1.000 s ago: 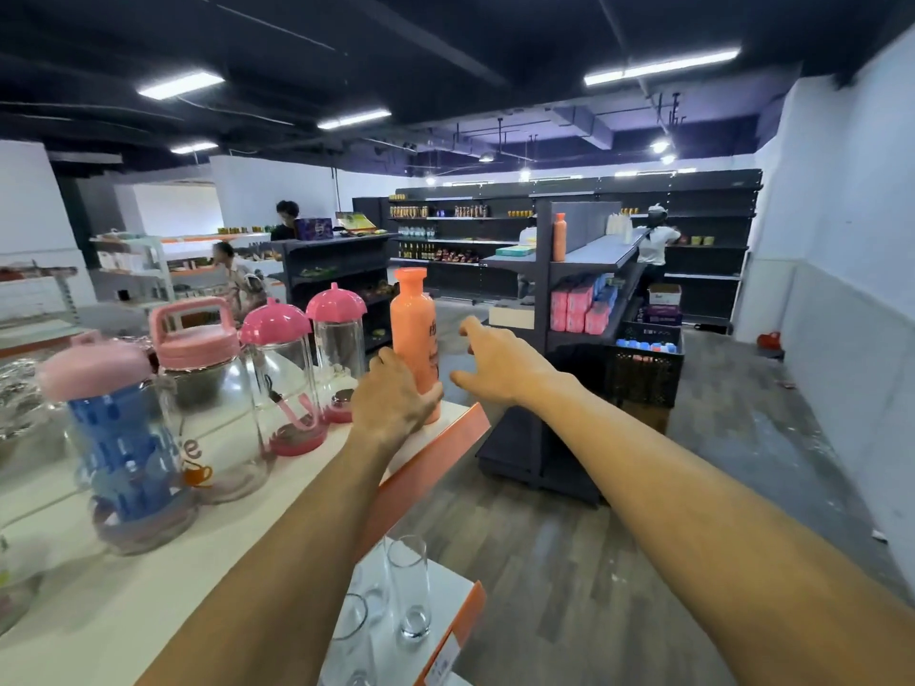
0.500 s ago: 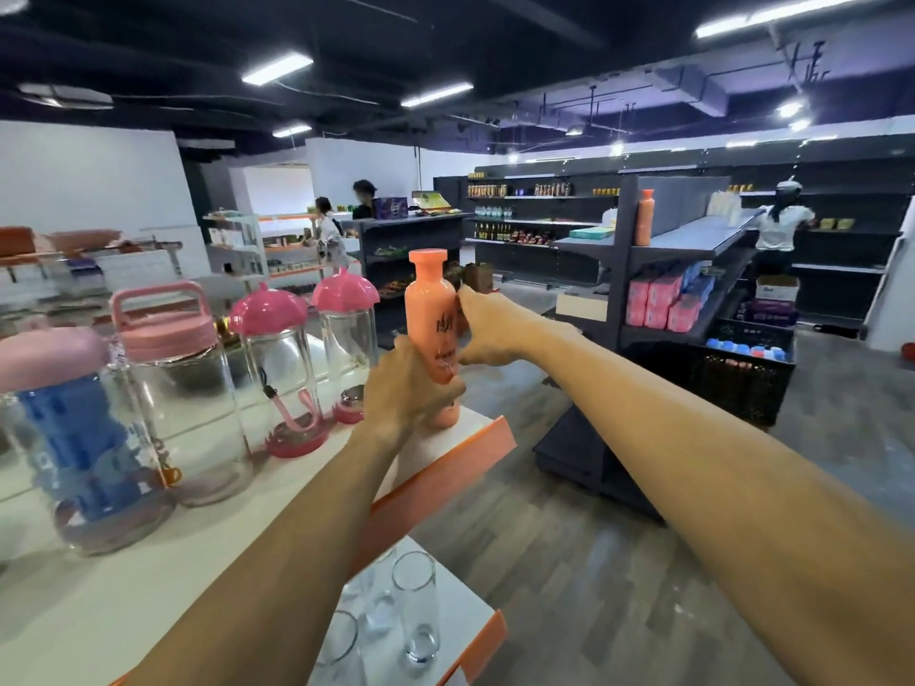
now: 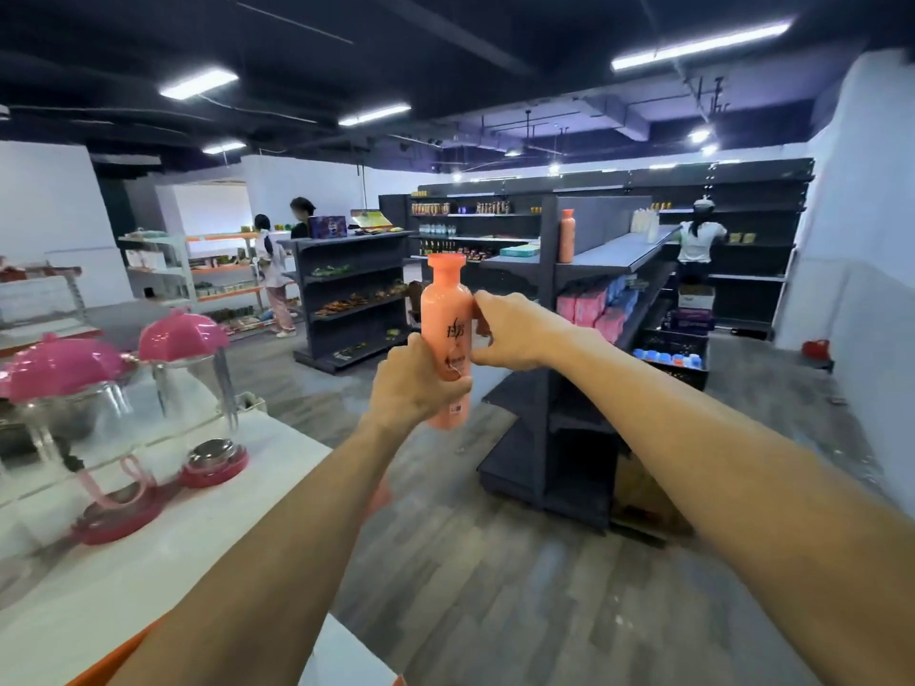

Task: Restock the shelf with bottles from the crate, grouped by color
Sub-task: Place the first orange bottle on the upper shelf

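1 orange bottle [image 3: 445, 302] upright: left hand [image 3: 413, 383] wraps lower body, right hand [image 3: 515, 331] grips upper side; label script illegible.

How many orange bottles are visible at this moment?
2. One orange bottle is held by the left hand low and the right hand higher; the second bottle stands atop the dark shelf behind. More may be hidden.

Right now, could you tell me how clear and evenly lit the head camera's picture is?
Head view: the orange bottle is sharp and well lit; the pink-lidded jars at the left edge are blurred; the ceiling strip lights blow out to white; wide-angle distortion bends the frame edges.
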